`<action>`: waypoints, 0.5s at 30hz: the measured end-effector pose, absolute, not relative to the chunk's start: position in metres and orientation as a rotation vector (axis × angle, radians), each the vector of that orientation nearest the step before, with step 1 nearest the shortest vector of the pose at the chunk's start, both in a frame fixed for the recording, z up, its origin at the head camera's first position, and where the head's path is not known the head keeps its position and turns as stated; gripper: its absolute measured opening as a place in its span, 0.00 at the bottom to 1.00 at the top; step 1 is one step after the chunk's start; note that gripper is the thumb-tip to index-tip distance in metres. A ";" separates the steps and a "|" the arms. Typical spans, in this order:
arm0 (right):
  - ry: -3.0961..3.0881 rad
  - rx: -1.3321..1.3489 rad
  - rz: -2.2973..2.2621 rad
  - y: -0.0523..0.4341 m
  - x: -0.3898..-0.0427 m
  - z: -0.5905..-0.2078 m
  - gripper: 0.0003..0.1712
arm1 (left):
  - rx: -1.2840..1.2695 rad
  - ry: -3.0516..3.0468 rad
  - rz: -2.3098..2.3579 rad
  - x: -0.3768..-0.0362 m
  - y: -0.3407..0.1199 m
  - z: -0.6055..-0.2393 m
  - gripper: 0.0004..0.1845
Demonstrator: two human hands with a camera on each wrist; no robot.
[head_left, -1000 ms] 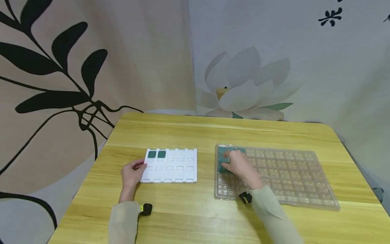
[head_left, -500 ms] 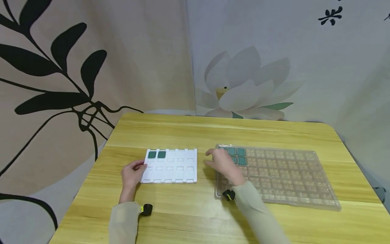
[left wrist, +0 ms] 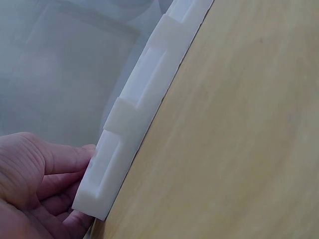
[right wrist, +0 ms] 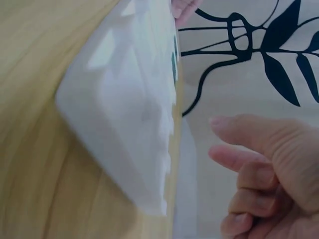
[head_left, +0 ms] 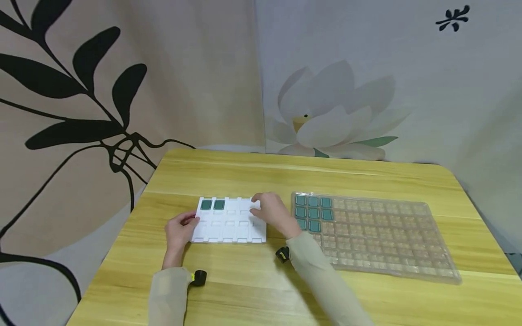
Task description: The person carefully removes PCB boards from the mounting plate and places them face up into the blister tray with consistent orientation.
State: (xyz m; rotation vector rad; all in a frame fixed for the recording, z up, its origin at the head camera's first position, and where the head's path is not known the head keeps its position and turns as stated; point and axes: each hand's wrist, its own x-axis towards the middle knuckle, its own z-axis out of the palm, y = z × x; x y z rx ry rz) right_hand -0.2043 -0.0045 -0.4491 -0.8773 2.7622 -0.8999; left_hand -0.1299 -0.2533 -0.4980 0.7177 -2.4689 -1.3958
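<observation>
We are holding the white tray [head_left: 228, 222] at its left edge with our left hand [head_left: 178, 231], fingers curled against it. Our right hand [head_left: 272, 213] is hovering over its right end, fingers loosely curled; any grip is hidden. 2 green chips [head_left: 212, 204] are sitting in it.

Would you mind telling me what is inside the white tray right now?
The white tray holds two green chips in its far-left pockets. The other visible pockets look empty. The right hand covers the far-right corner, so anything there is hidden.
</observation>
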 end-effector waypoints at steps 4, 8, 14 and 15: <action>2.734 -0.882 -0.908 -0.022 -0.208 -0.449 0.16 | 0.721 -2.469 -1.402 -0.130 -0.253 -0.496 0.14; 2.716 -0.886 -0.901 -0.039 -0.212 -0.450 0.17 | 0.720 -2.465 -1.405 -0.130 -0.254 -0.496 0.14; 2.730 -0.906 -0.826 -0.063 -0.215 -0.453 0.17 | 0.724 -2.462 -1.414 -0.130 -0.254 -0.498 0.14; 2.728 -0.907 -0.821 -0.066 -0.215 -0.453 0.17 | 0.726 -2.461 -1.415 -0.130 -0.253 -0.499 0.14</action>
